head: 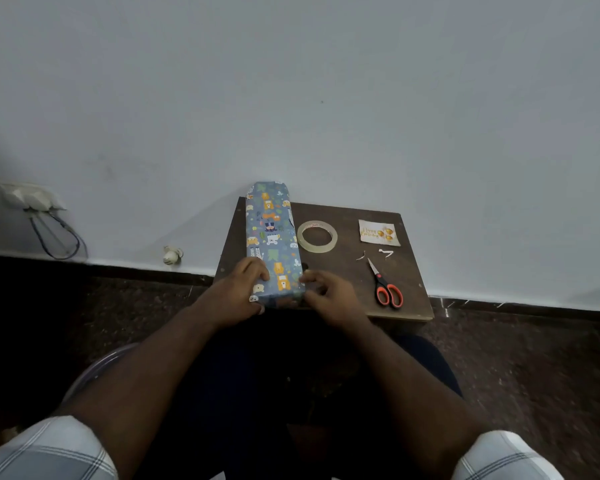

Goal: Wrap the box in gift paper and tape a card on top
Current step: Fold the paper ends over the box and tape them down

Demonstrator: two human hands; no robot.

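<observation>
The wrapped box, already covered in blue gift paper printed with small cartoon animals, lay lengthwise on the left part of the small dark wooden bench in the middle of the frame, its far end reaching past the bench's back edge toward the pale wall and its near end at the front edge, closest to the person. That near end was where both hands worked, probably because the last folds there needed flattening or securing. The left hand gripped the box's near left corner, fingers curled over the top edge and thumb low on the end face, which looked like a steadying hold. The right hand sat against the near right corner with its fingers loosely bent and their tips touching the paper; whether it pinched a flap or a strip of tape could not be told. The roll of clear tape lay flat just right of the box, within easy reach. The birthday card waited farther right near the back of the bench, well apart from the box, so the card step was judged not yet done. The orange-handled scissors lay closed toward the front right, with a few paper scraps between them and the card.
</observation>
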